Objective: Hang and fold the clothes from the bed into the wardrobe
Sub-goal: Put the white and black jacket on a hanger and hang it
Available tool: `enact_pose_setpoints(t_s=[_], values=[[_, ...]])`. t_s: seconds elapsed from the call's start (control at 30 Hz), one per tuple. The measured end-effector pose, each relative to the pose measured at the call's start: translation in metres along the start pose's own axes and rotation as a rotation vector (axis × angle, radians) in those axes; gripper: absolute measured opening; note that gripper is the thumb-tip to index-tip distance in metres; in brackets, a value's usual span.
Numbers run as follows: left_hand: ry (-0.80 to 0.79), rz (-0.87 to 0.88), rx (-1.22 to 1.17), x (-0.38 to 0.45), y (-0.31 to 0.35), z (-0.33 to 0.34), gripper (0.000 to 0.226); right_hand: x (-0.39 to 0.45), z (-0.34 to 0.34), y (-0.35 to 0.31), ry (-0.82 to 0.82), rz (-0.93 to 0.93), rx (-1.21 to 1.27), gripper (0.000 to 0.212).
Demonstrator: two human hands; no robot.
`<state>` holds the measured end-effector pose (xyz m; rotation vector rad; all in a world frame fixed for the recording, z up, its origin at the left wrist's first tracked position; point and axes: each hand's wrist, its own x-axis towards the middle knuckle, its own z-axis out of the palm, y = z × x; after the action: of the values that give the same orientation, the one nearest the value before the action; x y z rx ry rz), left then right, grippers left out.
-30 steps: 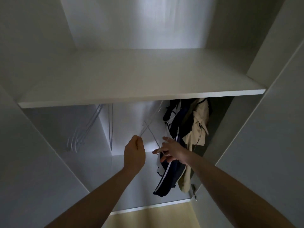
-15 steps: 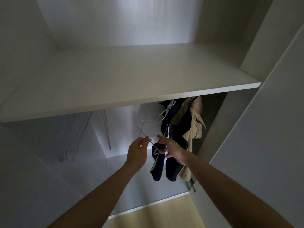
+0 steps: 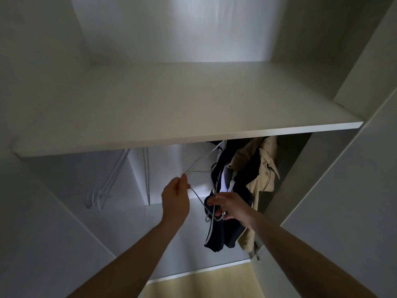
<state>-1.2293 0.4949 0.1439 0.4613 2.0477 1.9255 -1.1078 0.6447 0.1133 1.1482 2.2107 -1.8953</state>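
Far left, under the wardrobe shelf (image 3: 193, 138), a bunch of spare white hangers (image 3: 107, 183) is hung, untouched; one more thin pair (image 3: 147, 175) is seen just right of them.

Left hand (image 3: 175, 196): fingers curled, one end of a white wire hanger (image 3: 199, 166) is pinched between thumb and fingertips. A second ago this hand was closed on the hanger lower down, with the wires crossed in front of the back wall. Since then the hanger has been drawn out to the left and tilted, so its upper arm now runs up toward the shelf edge; whether its hook is on the rail cannot be told, the rail being hidden by the shelf.

Right hand (image 3: 229, 206): fingers curled around the lower wire loops (image 3: 214, 216), held against the dark navy garment (image 3: 217, 231). It was reaching with looser fingers a second ago; a grip is now made.

Right of that, the beige jacket (image 3: 262, 168) is already hung, touching the navy pieces.

Judgement: tangled hangers are being separated, so an empty one is likely being freed for the next garment. The bed is not in view; the hanging stage is partly done. Risk: the navy garment could be pulled off if the wires snag.
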Motion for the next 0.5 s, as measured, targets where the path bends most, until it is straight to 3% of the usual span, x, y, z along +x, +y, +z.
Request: enact_pose_setpoints(t_s=[0.23, 0.33, 0.5], values=[[-0.228, -0.08, 0.125, -0.004, -0.024, 0.039, 0.01, -0.01, 0.0, -0.005, -0.021, -0.116, -0.073, 0.013], [-0.254, -0.061, 0.245, 0.001, -0.029, 0.047, 0.02, -0.019, -0.005, 0.005, -0.004, -0.143, -0.208, 0.018], [-0.272, -0.209, 0.306, 0.021, -0.025, 0.061, 0.034, -0.027, -0.004, 0.004, 0.024, -0.264, -0.371, 0.021]])
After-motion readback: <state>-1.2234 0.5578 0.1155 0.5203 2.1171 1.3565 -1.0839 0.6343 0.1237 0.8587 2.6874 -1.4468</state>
